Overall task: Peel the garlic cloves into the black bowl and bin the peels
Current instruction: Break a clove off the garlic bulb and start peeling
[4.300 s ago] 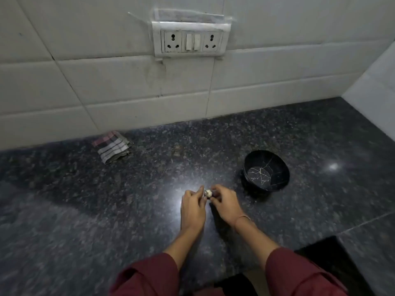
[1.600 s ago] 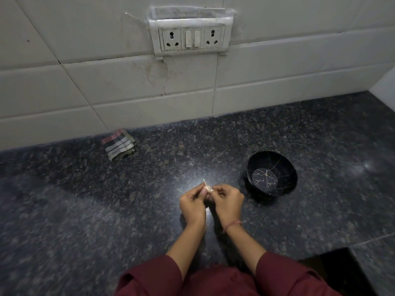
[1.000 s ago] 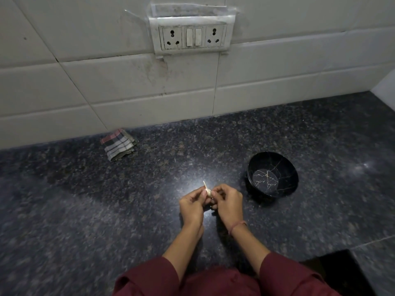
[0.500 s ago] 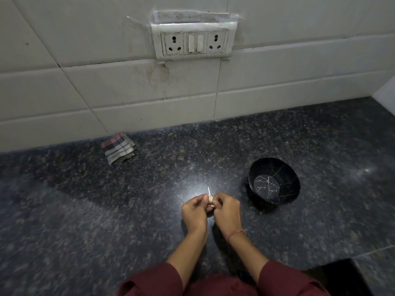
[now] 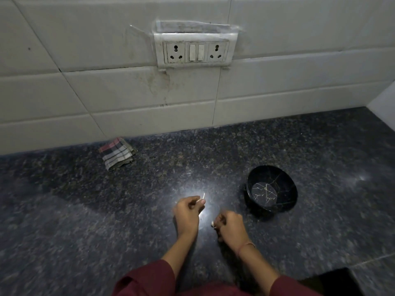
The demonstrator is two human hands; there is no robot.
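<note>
Nearest, maroon sleeves [image 5: 149,280] at the lower edge. Next, right hand [image 5: 232,226], near and left of the black bowl [image 5: 284,182], fingers curled round a pale garlic clove [image 5: 213,224], kept low over the bench [image 5: 85,231], probably for a short drop into the bowl once bare. Further left of the bowl, left hand [image 5: 188,212], thumb and forefinger pinching a thin strip of peel [image 5: 204,196], held apart from the clove, likely saved for the bin; no bin in view. Bowl upright, gold-veined inside, no cloves seen in it. Far left of the bowl, against the wall, folded checked cloth [image 5: 116,153]. Beyond the bowl, on the tiles, double socket plate [image 5: 194,51]. No legible brand or writing anywhere.
</note>
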